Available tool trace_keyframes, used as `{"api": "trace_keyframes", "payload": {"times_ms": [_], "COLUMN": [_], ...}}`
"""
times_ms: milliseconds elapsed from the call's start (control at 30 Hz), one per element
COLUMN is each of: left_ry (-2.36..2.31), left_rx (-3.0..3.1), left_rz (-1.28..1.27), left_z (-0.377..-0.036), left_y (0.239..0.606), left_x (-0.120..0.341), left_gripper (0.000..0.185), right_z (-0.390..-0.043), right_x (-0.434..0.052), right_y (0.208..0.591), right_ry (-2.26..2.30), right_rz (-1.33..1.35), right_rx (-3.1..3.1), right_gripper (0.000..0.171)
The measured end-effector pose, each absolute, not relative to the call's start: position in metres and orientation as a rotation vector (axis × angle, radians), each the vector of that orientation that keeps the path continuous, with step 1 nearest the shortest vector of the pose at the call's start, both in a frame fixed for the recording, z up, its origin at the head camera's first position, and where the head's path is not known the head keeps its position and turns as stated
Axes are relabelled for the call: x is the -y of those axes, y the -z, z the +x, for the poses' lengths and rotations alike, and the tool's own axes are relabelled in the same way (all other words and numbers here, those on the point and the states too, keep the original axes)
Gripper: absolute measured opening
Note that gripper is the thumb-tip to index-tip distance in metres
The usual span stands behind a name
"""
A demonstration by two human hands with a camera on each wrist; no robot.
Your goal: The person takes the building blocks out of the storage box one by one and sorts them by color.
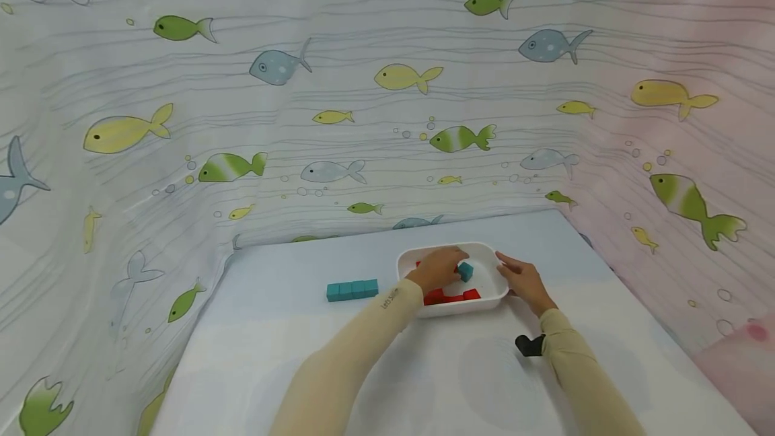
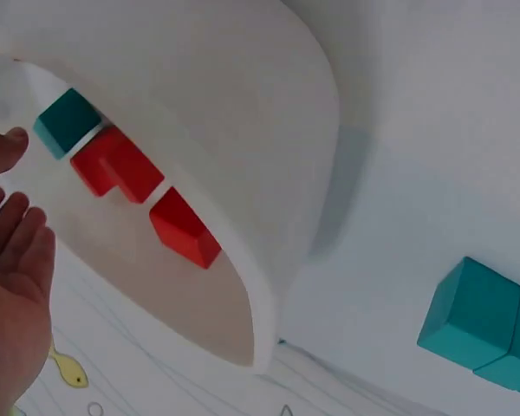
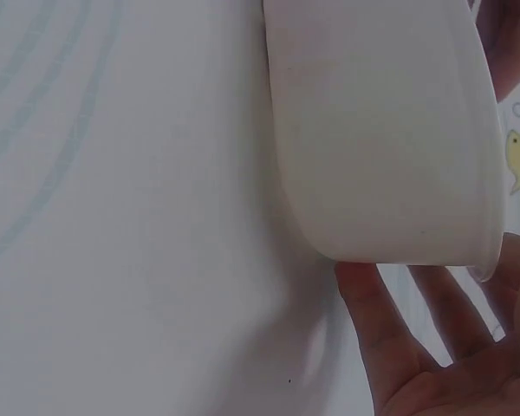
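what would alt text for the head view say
A person's left hand reaches into a white tray on a pale table, at a teal block above several red blocks, while the right hand rests against the tray's right rim. A row of teal blocks lies left of the tray, with fish-print cloth behind.

Teal cube (image 1: 465, 271) inside white tray (image 1: 492, 296), beside red blocks (image 1: 451, 297), under left hand's fingertips.

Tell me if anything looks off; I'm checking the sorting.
One teal cube sits in the white tray among red blocks, beside the left hand; the other teal cubes line up outside it.
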State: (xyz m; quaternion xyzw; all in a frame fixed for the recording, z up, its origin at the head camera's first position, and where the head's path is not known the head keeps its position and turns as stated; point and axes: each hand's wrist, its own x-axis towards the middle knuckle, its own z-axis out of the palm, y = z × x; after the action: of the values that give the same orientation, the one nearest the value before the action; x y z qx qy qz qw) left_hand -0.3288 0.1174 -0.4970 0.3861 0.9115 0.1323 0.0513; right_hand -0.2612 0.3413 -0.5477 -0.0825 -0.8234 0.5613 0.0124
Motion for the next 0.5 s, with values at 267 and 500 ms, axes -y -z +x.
{"api": "trace_keyframes", "payload": {"times_ms": [267,500], "left_ry": [-0.205,-0.163], "left_rx": [-2.787,-2.803], "left_rz": [1.199,1.173], "left_z": [-0.327,-0.33], "left_y": [0.505,0.514], "left_x": [-0.129,-0.14], "left_gripper": [0.059,0.058], "right_z": [-0.267,-0.267], "right_x": [-0.337,-0.339], "right_y": [0.549,0.549], "right_ry": [-1.754,-1.728], "right_rz": [-0.3,-0.31], "right_rx": [2.555,2.563], "right_gripper": [0.048,0.048]}}
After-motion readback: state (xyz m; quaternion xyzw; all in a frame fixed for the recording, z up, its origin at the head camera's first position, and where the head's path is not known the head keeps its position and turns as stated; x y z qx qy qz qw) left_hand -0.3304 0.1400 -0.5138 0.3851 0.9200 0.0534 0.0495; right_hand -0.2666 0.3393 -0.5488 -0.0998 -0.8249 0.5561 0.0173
